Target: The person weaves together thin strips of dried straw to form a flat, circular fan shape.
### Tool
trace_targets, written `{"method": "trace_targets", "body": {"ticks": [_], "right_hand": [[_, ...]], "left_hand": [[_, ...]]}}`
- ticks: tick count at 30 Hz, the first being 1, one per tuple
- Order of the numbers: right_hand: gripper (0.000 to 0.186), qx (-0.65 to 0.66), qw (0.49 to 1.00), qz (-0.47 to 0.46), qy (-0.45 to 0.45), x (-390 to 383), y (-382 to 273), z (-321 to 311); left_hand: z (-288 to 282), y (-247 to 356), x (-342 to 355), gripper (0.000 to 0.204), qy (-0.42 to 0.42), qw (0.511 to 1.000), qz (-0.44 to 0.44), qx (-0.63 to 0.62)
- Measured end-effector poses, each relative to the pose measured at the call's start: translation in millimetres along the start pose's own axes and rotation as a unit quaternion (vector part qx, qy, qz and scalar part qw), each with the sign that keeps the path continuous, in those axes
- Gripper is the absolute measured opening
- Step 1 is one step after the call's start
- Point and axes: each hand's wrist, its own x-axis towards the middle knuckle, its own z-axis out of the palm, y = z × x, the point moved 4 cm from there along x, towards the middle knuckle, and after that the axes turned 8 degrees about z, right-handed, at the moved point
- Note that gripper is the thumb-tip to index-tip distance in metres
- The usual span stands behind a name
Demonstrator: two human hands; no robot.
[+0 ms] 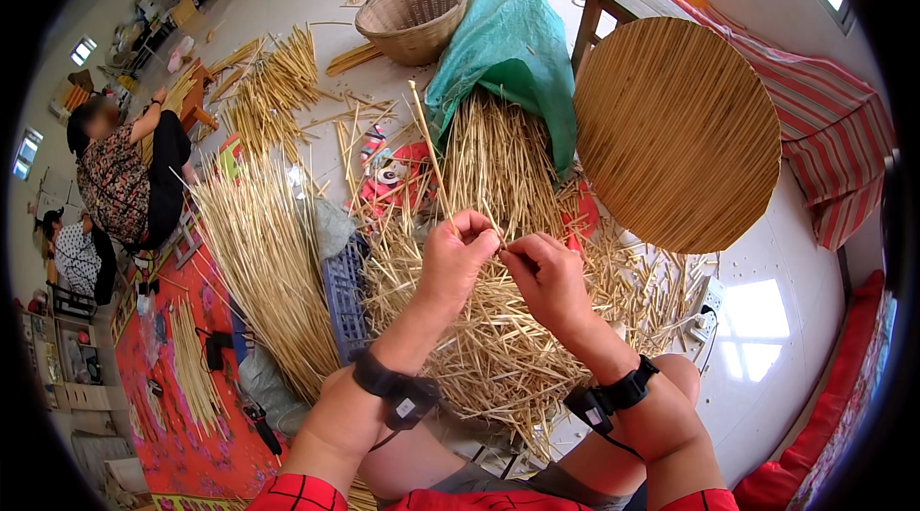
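Observation:
Both my hands meet in the middle of the view, above a heap of short straw pieces (498,358). My left hand (455,257) is closed around a long pale straw stalk (427,142) that sticks up and away from it. Thumb and fingertips of my right hand (551,276) pinch together close by the left fingertips, at what looks like the stalk's lower end; the exact grip is too small to make out. Just beyond my hands, a bundle of long stalks (494,151) pokes out of a green woven sack (508,36).
Left of me, long stalks (259,252) lean in a blue plastic crate (345,290). A wicker basket (412,17) and a large round slatted board (680,132) stand farther off. A power strip (707,308) lies at right. Two people (125,166) sit at far left.

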Motion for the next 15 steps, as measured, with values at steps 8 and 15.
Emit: {"method": "trace_targets", "body": {"ticks": [8, 15], "right_hand": [[0.011, 0.125, 0.983, 0.109, -0.075, -1, 11, 8], [0.012, 0.146, 0.979, 0.127, -0.072, -1, 15, 8]], "left_hand": [[1, 2, 1, 0.004, -0.022, 1.0, 0.005, -0.021], [5, 6, 0, 0.006, -0.022, 1.0, -0.001, -0.022]]}}
